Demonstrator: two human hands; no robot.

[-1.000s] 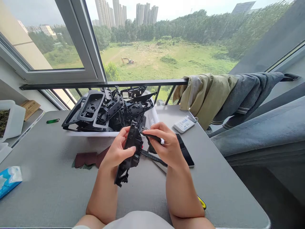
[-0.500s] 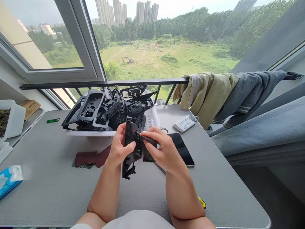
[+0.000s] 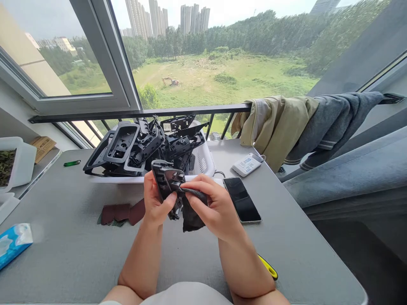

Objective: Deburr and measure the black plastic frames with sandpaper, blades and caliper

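Observation:
My left hand (image 3: 154, 202) is closed around a black moulded plastic part (image 3: 165, 180), held upright above the grey table (image 3: 63, 254). My right hand (image 3: 211, 205) pinches a dark piece of abrasive sheet or cloth (image 3: 190, 214) against the part's right side; its lower end hangs below my fingers. Just behind my hands stands a white tray (image 3: 203, 163) piled with several similar black plastic parts (image 3: 143, 142).
Brown sandpaper pieces (image 3: 122, 212) lie left of my hands. A black phone (image 3: 242, 205) and a white box (image 3: 246, 164) are to the right. A green lighter (image 3: 71, 163), a tissue pack (image 3: 14, 241), white containers (image 3: 15, 163), a yellow-handled tool (image 3: 269, 267) and jackets (image 3: 286, 123) on the rail surround the table.
I have turned the black part from a long upright edge-on pose to a tilted one, top toward me and left. The dark sheet now hangs lower from my right hand.

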